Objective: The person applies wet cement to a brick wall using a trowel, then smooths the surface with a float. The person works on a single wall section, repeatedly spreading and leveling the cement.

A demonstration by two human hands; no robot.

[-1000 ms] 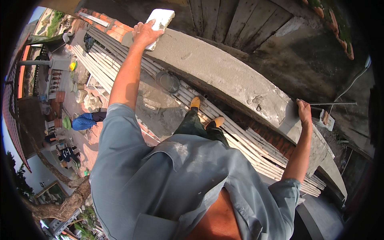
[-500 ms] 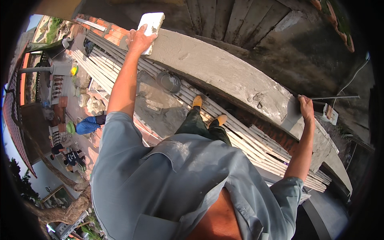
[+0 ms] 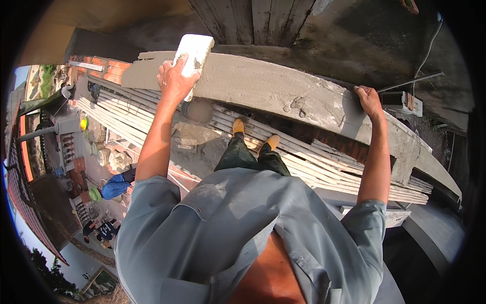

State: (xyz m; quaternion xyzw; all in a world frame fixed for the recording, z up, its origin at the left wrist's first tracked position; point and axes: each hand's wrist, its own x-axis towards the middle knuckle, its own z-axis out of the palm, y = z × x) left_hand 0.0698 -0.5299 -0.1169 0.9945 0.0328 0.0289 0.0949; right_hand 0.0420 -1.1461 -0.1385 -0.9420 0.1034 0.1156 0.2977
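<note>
My left hand is closed round a white block that looks like foam, with a rough, worn edge. The block lies over the grey, freshly plastered band of wall, at its left part. My right hand is at the far edge of the same band, further right, fingers curled over the edge and partly hidden. Its shadow falls on the plaster beside it. Two rough hollows mark the surface between my hands.
Long pale poles run below the wall, where my yellow boots stand. A round bucket sits near them. Bare orange bricks continue at the left. A metal bar juts out at right. Several people are lower left, one in blue.
My left hand has slid the white block rightward along the plaster, away from the bare bricks. The whole view has turned slightly. My right hand remains at the wall's far edge.
</note>
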